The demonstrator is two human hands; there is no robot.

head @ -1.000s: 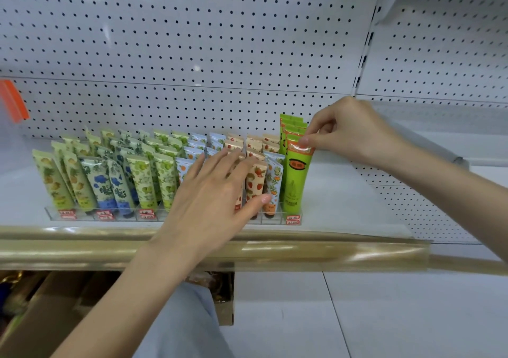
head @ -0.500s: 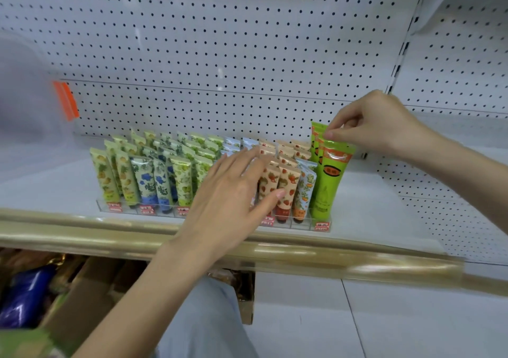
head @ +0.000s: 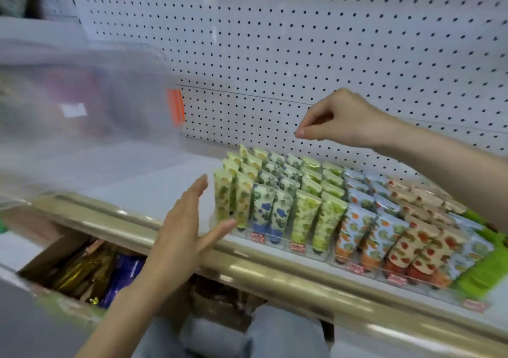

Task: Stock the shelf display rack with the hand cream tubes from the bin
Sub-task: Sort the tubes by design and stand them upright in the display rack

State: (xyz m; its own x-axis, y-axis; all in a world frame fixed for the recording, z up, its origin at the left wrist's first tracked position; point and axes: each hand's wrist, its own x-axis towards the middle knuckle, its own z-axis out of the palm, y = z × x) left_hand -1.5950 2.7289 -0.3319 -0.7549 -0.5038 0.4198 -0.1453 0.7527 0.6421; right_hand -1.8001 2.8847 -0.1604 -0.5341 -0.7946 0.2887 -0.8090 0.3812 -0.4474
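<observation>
Tubes (head: 305, 214) upright in rack (head: 324, 254), caps down. My left hand (head: 181, 236) beside them, fingers straight; right hand (head: 341, 118) above, curled, empty. Bin (head: 110, 115) left, blurred.

Item: white shelf (head: 170, 181), with a gold-coloured rail (head: 275, 264) along its front edge. We record two things standing on it.

1. A clear display rack (head: 324, 256), its rows filled with upright hand cream tubes (head: 305, 214) in green, blue-flower, orange and strawberry prints, with bright green ones at the rack's right end.
2. A translucent plastic bin (head: 82, 115) with an orange latch (head: 176, 107), left of the rack and apart from it, blurred.
</observation>
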